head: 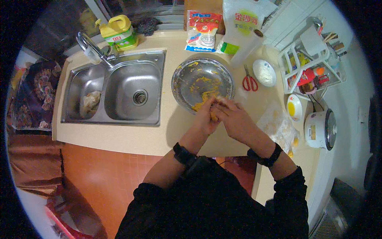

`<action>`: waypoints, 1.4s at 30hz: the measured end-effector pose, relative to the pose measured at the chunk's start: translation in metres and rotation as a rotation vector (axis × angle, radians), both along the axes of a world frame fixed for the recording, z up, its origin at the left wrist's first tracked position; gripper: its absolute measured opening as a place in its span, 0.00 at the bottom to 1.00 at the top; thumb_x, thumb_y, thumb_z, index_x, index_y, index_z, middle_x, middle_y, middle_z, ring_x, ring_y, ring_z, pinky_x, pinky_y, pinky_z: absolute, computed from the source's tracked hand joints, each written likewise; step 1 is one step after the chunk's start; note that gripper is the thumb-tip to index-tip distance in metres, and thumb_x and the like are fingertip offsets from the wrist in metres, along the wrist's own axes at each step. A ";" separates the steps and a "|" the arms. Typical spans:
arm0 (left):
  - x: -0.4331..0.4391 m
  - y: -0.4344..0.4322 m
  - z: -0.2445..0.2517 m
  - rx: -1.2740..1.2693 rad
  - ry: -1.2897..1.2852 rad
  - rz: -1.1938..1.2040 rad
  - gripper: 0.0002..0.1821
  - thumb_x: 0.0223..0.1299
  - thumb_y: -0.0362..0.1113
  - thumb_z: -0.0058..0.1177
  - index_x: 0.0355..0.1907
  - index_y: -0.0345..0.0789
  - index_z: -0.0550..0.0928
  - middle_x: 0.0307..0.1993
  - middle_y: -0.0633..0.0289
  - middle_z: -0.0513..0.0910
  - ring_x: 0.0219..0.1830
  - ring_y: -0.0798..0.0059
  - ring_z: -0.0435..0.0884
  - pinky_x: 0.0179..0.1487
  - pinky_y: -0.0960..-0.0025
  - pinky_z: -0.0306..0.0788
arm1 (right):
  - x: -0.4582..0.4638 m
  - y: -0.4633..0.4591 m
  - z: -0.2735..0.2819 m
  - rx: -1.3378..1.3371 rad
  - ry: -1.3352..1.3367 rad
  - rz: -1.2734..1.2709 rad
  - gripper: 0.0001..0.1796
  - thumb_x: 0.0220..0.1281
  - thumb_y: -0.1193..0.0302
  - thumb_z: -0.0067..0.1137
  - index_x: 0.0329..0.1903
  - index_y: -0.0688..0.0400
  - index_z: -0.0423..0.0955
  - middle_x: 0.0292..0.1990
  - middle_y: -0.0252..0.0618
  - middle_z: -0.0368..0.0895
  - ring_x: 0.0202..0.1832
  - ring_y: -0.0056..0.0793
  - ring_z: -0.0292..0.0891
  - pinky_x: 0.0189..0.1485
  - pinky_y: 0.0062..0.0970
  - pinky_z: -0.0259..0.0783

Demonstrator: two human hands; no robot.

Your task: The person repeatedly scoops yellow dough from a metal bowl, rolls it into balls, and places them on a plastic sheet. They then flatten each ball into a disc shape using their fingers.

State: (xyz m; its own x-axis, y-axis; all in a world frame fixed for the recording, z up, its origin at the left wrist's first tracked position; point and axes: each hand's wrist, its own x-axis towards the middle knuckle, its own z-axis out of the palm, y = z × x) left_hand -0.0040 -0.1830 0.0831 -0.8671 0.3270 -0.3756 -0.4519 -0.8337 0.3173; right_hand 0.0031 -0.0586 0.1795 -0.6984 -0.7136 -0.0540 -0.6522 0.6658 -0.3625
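At the near rim of a steel mixing bowl [206,70], my left hand [206,119] and my right hand [237,119] are pressed together. A lump of yellow dough [214,117] shows between them, mostly hidden by the fingers. Wet yellow dough [206,97] lies in the bowl just beyond my fingertips. Smears of it, along with whitish flour, coat the bowl's floor and inner wall. Each wrist wears a black band.
Left of the bowl is a double steel sink [161,89] with a faucet [110,58]. Red-handled scissors [250,83], a bowl of white powder [264,73], and a plastic bag [277,124] lie rightward. Behind stand flour bags [203,31]. A rice cooker [316,130] sits far right.
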 end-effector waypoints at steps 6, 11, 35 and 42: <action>0.036 0.040 -0.001 -0.258 -0.096 -0.155 0.17 0.62 0.50 0.49 0.33 0.37 0.77 0.29 0.64 0.79 0.28 0.78 0.76 0.29 0.73 0.70 | 0.038 0.056 -0.002 0.112 0.112 0.023 0.29 0.46 0.79 0.51 0.56 0.53 0.68 0.58 0.35 0.69 0.67 0.41 0.52 0.68 0.52 0.48; 0.043 0.063 0.012 -0.464 0.009 -0.332 0.19 0.60 0.50 0.53 0.29 0.34 0.77 0.23 0.64 0.78 0.21 0.78 0.74 0.23 0.76 0.67 | 0.051 0.100 -0.003 0.129 0.068 -0.004 0.30 0.45 0.80 0.51 0.56 0.45 0.70 0.62 0.25 0.64 0.68 0.42 0.50 0.69 0.51 0.46; 0.056 0.104 0.015 0.045 0.067 -0.422 0.21 0.66 0.44 0.45 0.57 0.34 0.69 0.55 0.60 0.72 0.54 0.69 0.71 0.51 0.71 0.70 | 0.092 0.137 -0.017 -0.635 0.240 -0.420 0.28 0.53 0.65 0.53 0.59 0.57 0.65 0.63 0.46 0.61 0.68 0.47 0.51 0.68 0.46 0.49; 0.063 0.123 0.035 0.351 0.092 -0.426 0.34 0.67 0.58 0.26 0.68 0.38 0.55 0.67 0.56 0.58 0.70 0.60 0.53 0.70 0.59 0.49 | 0.090 0.106 -0.040 -0.495 0.090 -0.488 0.33 0.63 0.54 0.41 0.65 0.62 0.55 0.67 0.49 0.54 0.70 0.48 0.46 0.70 0.46 0.42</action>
State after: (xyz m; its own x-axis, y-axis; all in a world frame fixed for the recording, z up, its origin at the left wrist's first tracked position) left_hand 0.0594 -0.0604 0.1181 -0.6552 0.7474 -0.1099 -0.7554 -0.6464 0.1074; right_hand 0.0934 0.0471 0.1398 -0.9320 -0.2427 0.2692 -0.3620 0.6607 -0.6576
